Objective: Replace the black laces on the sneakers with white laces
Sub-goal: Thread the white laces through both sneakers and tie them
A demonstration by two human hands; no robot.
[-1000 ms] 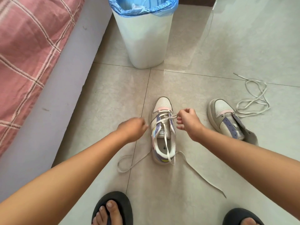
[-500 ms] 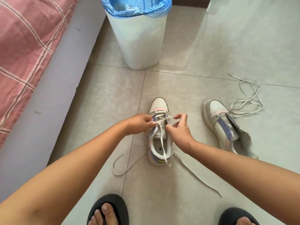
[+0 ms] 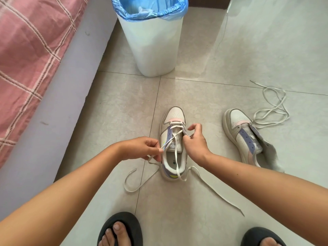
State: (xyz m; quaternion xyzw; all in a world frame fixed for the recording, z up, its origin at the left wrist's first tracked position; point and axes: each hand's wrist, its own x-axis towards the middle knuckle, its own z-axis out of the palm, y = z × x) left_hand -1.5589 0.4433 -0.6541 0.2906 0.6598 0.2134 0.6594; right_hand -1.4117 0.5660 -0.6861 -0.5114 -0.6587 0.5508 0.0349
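Two sneakers are set on the tiled floor. A white lace (image 3: 174,139) of the near sneaker (image 3: 173,142) is pinched by the left hand (image 3: 142,148); its eyelet flap is gripped by the right hand (image 3: 194,141). The unlaced sneaker (image 3: 243,135) lies beside a loose lace (image 3: 271,110).

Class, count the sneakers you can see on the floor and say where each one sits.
2. One sneaker stands on the floor between the hands, partly laced; the other sneaker lies to its right, unlaced, beside a loose white lace.
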